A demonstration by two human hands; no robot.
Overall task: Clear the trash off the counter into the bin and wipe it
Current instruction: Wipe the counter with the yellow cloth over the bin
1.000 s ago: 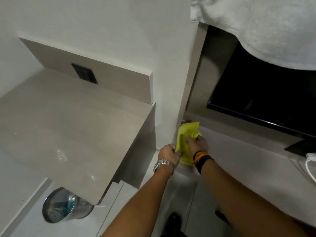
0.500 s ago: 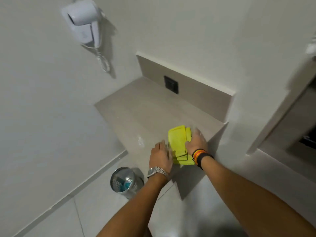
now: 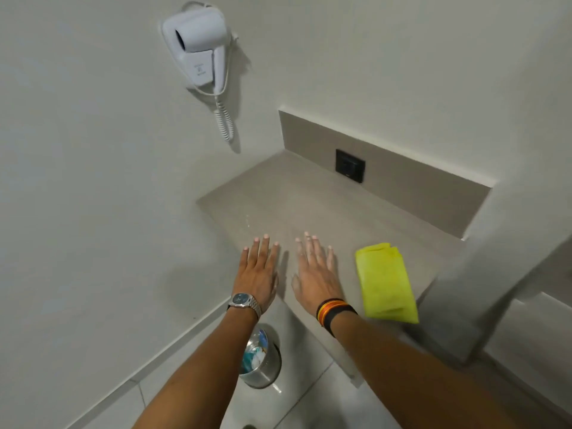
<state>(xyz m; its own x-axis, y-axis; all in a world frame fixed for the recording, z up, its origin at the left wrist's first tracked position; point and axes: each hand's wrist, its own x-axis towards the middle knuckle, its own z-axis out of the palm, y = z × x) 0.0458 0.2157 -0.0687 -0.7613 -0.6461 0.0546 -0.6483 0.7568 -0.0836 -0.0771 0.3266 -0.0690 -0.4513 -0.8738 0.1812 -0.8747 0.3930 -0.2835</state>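
A folded yellow cloth (image 3: 385, 281) lies on the right front part of the beige counter (image 3: 325, 199), with one end hanging slightly over the front edge. My left hand (image 3: 258, 269), with a metal watch on its wrist, is flat and open over the counter's front left edge. My right hand (image 3: 315, 267), with striped bands on its wrist, is spread open beside it, to the left of the cloth and apart from it. Below the counter stands a round metal bin (image 3: 261, 360) with blue and white trash inside, partly hidden by my left forearm.
A white wall-mounted hair dryer (image 3: 198, 48) with a coiled cord hangs above and left of the counter. A black socket (image 3: 349, 165) sits in the counter's back panel. A few water spots (image 3: 247, 222) glint on the counter. A wall corner juts out at the right.
Both hands held the yellow cloth a moment ago. The cloth now lies released on the counter's right side, and both hands have moved left and spread open. The view has shifted left.
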